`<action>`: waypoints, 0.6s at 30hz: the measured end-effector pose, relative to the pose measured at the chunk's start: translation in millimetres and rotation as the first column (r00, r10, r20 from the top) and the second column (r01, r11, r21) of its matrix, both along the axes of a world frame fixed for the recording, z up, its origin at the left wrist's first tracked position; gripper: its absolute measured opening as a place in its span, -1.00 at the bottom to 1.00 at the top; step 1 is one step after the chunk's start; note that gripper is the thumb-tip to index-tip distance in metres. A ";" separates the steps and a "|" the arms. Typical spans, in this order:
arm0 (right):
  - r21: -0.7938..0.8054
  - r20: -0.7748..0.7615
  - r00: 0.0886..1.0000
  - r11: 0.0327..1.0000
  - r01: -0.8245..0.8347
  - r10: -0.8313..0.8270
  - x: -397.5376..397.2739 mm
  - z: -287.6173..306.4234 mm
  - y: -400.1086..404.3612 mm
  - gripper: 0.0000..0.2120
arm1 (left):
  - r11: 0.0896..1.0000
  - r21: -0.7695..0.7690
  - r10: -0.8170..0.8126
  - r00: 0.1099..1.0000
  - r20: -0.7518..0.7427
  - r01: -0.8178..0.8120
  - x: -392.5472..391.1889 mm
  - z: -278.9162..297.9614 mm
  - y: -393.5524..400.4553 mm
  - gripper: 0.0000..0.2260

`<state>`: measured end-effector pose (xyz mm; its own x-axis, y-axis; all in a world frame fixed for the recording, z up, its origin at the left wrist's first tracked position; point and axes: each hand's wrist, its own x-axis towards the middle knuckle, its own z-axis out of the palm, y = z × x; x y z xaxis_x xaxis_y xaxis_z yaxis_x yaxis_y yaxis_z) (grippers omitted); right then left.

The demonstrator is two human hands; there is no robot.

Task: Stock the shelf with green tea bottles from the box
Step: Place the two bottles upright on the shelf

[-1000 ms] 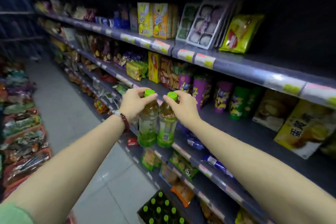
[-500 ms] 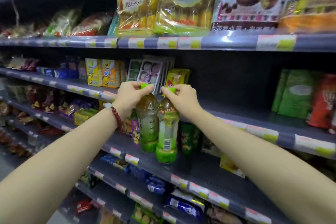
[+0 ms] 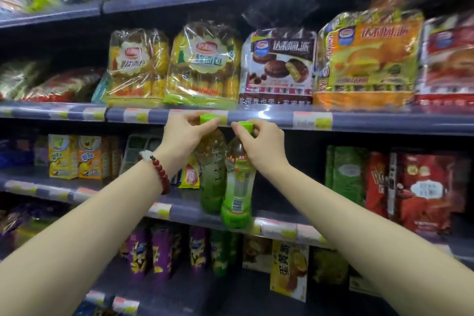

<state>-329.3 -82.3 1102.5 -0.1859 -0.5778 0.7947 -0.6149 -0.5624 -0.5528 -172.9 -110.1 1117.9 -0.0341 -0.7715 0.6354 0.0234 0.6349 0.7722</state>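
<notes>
Before shelf (image 3: 189, 209): both arms raised; left hand (image 3: 183, 133), right hand (image 3: 259, 142) each pinching bottle neck.

Two bottles (image 3: 237, 182) of clear, smooth plastic are showing amber liquid through their walls, each wearing a glossy printed label and a matt green plastic cap (image 3: 207, 118). Above the caps, the snack bags (image 3: 202, 64) in crinkled transparent film are catching bright glare. The shelf edge (image 3: 384, 120) behind the caps is looking like smooth painted metal fronted by shiny plastic strips. Polished dark red beads (image 3: 160, 172) are gleaming on the left wrist.
</notes>
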 end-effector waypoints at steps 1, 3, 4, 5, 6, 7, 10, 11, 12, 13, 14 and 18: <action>-0.033 0.016 1.000 0.999 0.026 -0.026 -3.5 0.6 1.7 -0.59 | 1.000 -0.011 -0.018 1.000 -0.004 0.018 -3.9 1.3 -0.2 -0.77; -0.098 0.050 0.997 0.993 0.068 -0.063 -9.1 -0.5 4.5 -0.57 | 0.998 -0.029 -0.053 0.999 -0.005 0.053 -11.0 0.4 -2.7 -0.81; -0.127 0.051 0.996 0.988 0.083 -0.077 -11.1 -1.5 6.0 -0.58 | 0.997 -0.039 -0.069 0.998 -0.009 0.069 -14.7 -2.1 -3.4 -0.79; -0.152 0.046 0.995 0.984 0.094 -0.088 -12.9 -2.4 7.0 -0.62 | 0.996 -0.055 -0.078 0.997 -0.017 0.077 -18.2 -5.1 -4.5 -0.76; -0.176 0.040 0.995 0.980 0.099 -0.093 -14.4 -2.9 7.6 -0.66 | 0.995 -0.073 -0.074 0.997 -0.026 0.071 -21.5 -8.4 -5.7 -0.72; -0.195 0.040 0.995 0.975 0.103 -0.097 -16.0 -2.7 8.5 -0.71 | 0.994 -0.087 -0.062 0.997 -0.035 0.059 -24.3 -11.7 -7.9 -0.70; -0.229 0.050 0.993 0.966 0.119 -0.110 -19.9 -2.9 8.3 -0.77 | 0.995 -0.084 -0.054 0.997 -0.047 0.050 -30.9 -22.2 -14.5 -0.70; -0.234 0.050 0.992 0.965 0.121 -0.112 -21.0 -5.1 8.0 -0.76 | 0.995 -0.079 -0.060 0.997 -0.047 0.057 -32.6 -26.5 -17.4 -0.71; -0.232 0.049 0.993 0.965 0.120 -0.112 -21.7 -8.5 7.8 -0.76 | 0.995 -0.076 -0.069 0.996 -0.047 0.065 -34.5 -31.4 -20.5 -0.74; -0.225 0.045 0.993 0.967 0.117 -0.109 -22.4 -13.0 7.2 -0.77 | 0.995 -0.076 -0.075 0.996 -0.048 0.071 -36.5 -36.3 -24.3 -0.77; -0.219 0.042 0.994 0.969 0.111 -0.105 -23.3 -17.3 6.3 -0.78 | 0.994 -0.081 -0.079 0.996 -0.047 0.075 -38.1 -39.7 -27.1 -0.79; -0.199 0.103 0.988 0.971 0.134 -0.116 -32.1 -27.2 -1.7 -0.79 | 0.993 -0.082 -0.092 0.994 -0.057 0.087 -44.4 -39.3 -36.6 -0.80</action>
